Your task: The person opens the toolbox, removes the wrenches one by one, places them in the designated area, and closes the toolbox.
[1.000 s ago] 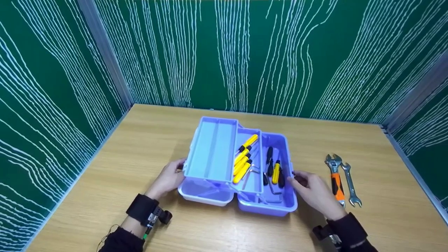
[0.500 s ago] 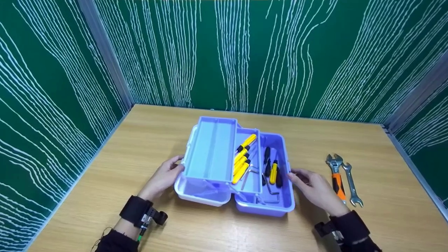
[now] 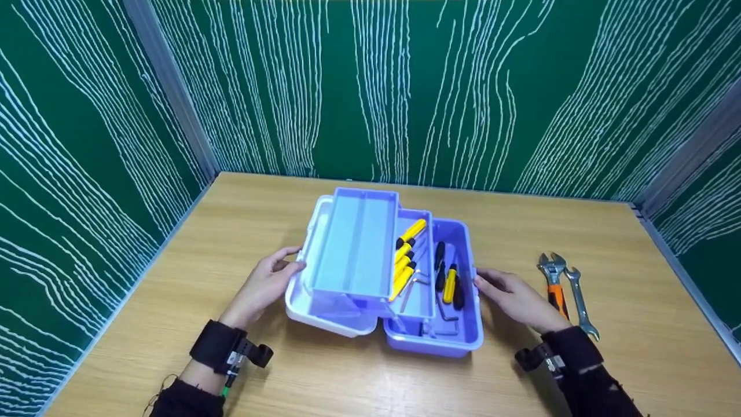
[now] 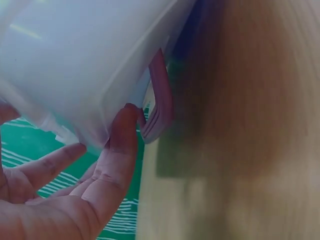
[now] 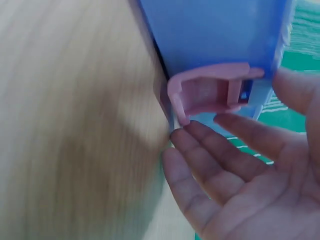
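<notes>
A purple toolbox (image 3: pixel 425 347) lies opened out on the table, with its pale lid (image 3: pixel 330 327) to the left and a raised, divided tray (image 3: pixel 356 249) between. My left hand (image 3: pixel 260 289) holds the lid's outer edge, thumb over the rim and fingers beneath; the lid tilts up. At the right wall, my right hand (image 3: pixel 512 295) rests its thumb on the rim. Its fingers reach loosely along the outside, near a pink latch (image 5: pixel 210 92). The lower tray holds several yellow-handled screwdrivers (image 3: pixel 403 281). In the base lie black and yellow screwdrivers (image 3: pixel 450 284) and hex keys (image 3: pixel 446 315).
To the right of the toolbox lie an adjustable wrench (image 3: pixel 556 289) with an orange and black handle and a silver open-end wrench (image 3: pixel 580 301). The wooden table (image 3: pixel 249 214) is bounded by green walls (image 3: pixel 341 87) with white wavy lines.
My left hand has moved slightly left and up, and the lid has tilted up at its outer edge. The toolbox has shifted slightly left. My right hand stays at the right rim.
</notes>
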The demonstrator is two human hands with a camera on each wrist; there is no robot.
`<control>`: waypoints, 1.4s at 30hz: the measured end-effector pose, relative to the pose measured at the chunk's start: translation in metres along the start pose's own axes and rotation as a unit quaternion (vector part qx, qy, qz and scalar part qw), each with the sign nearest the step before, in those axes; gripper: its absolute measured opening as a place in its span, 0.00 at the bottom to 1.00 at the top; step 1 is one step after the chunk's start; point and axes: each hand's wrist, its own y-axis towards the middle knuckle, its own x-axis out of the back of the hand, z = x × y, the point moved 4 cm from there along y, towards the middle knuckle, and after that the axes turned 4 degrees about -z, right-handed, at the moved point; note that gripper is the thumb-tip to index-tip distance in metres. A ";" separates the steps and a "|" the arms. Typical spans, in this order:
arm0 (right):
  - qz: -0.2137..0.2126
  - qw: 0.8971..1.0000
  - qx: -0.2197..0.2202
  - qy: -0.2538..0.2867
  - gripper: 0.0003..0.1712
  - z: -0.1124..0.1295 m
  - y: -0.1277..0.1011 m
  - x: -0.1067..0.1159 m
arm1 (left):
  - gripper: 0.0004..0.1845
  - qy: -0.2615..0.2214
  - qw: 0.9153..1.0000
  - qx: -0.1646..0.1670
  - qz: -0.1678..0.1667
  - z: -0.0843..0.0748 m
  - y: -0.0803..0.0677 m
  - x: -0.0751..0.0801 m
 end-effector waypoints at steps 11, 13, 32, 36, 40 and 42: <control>0.012 0.999 -0.013 0.045 0.41 -0.002 0.002 0.005 | 0.29 -0.035 0.999 -0.010 0.017 -0.019 -0.005 0.003; 0.008 0.999 -0.008 0.049 0.39 -0.003 0.002 0.005 | 0.28 -0.043 0.999 -0.014 0.021 -0.022 -0.007 0.003; -0.030 0.993 -0.042 0.110 0.37 -0.016 -0.007 0.016 | 0.21 -0.060 0.997 -0.038 0.011 -0.051 -0.019 -0.001; -0.036 0.987 -0.040 0.153 0.36 -0.016 -0.011 0.019 | 0.23 -0.079 0.995 -0.058 0.012 -0.057 -0.022 -0.004; -0.042 0.982 -0.045 0.181 0.36 -0.015 -0.015 0.022 | 0.25 -0.097 0.993 -0.070 0.017 -0.064 -0.028 -0.009; -0.039 0.978 -0.043 0.201 0.38 -0.014 -0.017 0.023 | 0.26 -0.108 0.991 -0.076 0.022 -0.068 -0.030 -0.012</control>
